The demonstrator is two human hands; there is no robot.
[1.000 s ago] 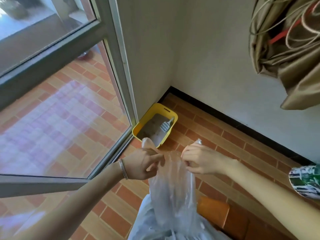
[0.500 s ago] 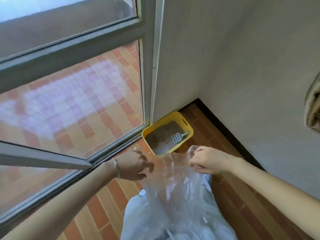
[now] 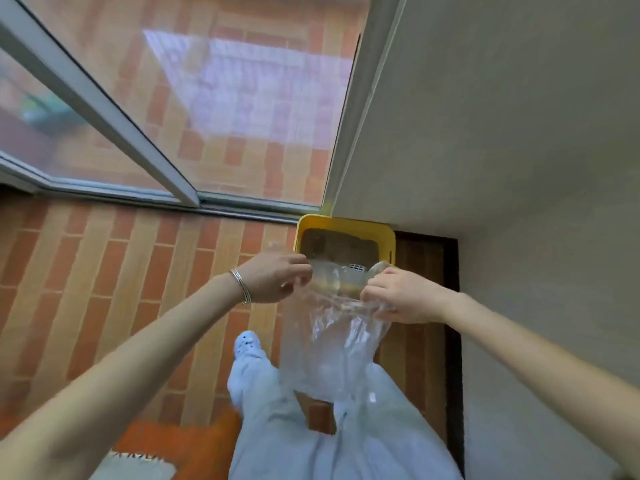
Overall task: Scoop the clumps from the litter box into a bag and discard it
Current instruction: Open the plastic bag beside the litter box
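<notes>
A clear plastic bag point(image 3: 329, 344) hangs in front of me, its top edge stretched between both hands. My left hand point(image 3: 277, 278), with thin bangles at the wrist, pinches the bag's left rim. My right hand point(image 3: 401, 296) grips the right rim with curled fingers. Just beyond the hands a yellow litter box point(image 3: 346, 226) sits on the floor in the corner, brown-grey litter point(image 3: 332, 247) inside. A white slotted scoop point(image 3: 358, 268) lies in the box, seen partly through the bag.
A glass sliding door with a grey frame point(image 3: 166, 168) runs along the left and far side. A plain wall point(image 3: 502, 133) stands on the right with a dark baseboard point(image 3: 453, 323). Brick-pattern floor point(image 3: 121, 271) lies below; my pale trousers and white shoe point(image 3: 247, 342) are underneath.
The view has tilted down and moved closer to the litter box. Both hands have kept hold of the bag and pulled its mouth wider, now just over the box's near edge.
</notes>
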